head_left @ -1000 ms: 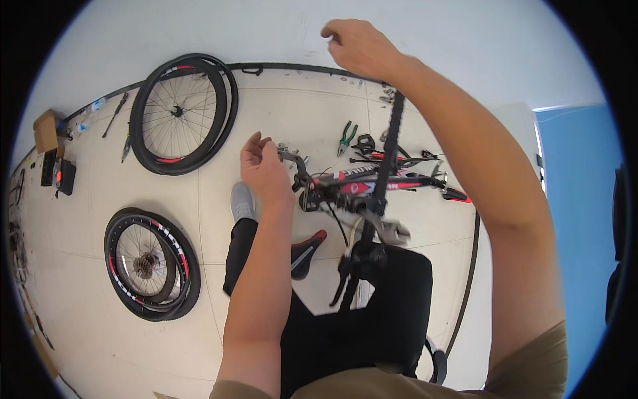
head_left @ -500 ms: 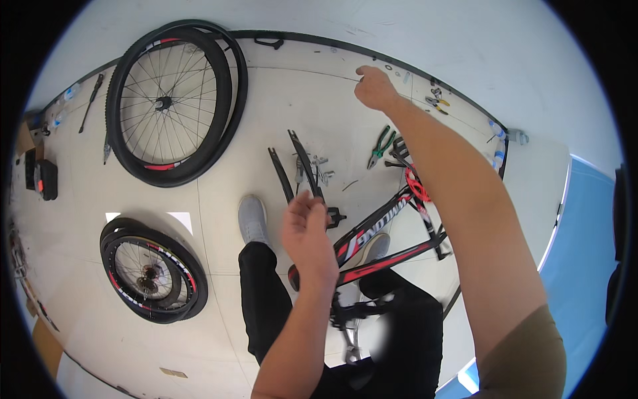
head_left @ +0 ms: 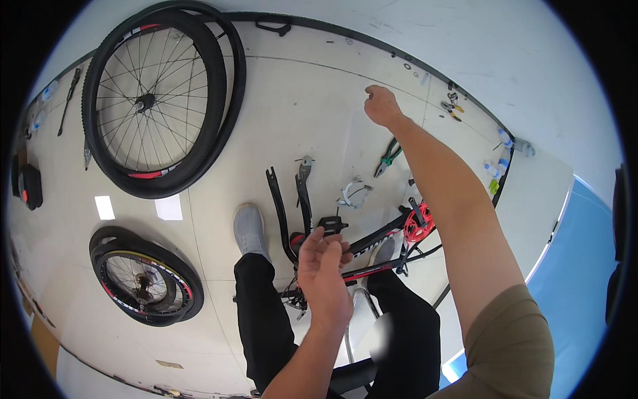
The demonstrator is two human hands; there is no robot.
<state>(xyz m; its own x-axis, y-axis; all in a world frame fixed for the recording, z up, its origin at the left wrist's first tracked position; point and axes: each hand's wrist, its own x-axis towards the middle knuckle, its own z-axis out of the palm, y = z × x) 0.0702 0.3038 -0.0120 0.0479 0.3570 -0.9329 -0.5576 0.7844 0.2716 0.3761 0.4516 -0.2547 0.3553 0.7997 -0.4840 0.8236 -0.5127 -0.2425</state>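
My left hand [head_left: 323,272] is over the front of a black bicycle frame [head_left: 377,266], its fingers loosely curled and apart, with nothing visible in them. Beyond it the fork [head_left: 276,206] points away from me. A black pedal [head_left: 330,225] lies just past the fingertips, and a red chainring [head_left: 419,223] faces up at the frame's right end. My right hand [head_left: 382,106] is stretched far out over the floor, fingers bent; whatever they may hold is hidden. Green-handled pliers [head_left: 387,158] lie under its forearm. Silver brake parts [head_left: 355,193] rest between fork and pliers.
Two large wheels or tyres [head_left: 216,100] lie at the far left, smaller wheels [head_left: 146,286] nearer. Yellow-handled pliers [head_left: 452,110], small washers [head_left: 407,66] and water bottles [head_left: 495,168] line the wall at right. My shoe [head_left: 248,229] stands left of the fork.
The bicycle frame has shifted and turned, showing the chainring more fully. My left hand has moved slightly right and nearer, its fingers looser. The right arm stays outstretched; the whole view has tilted.
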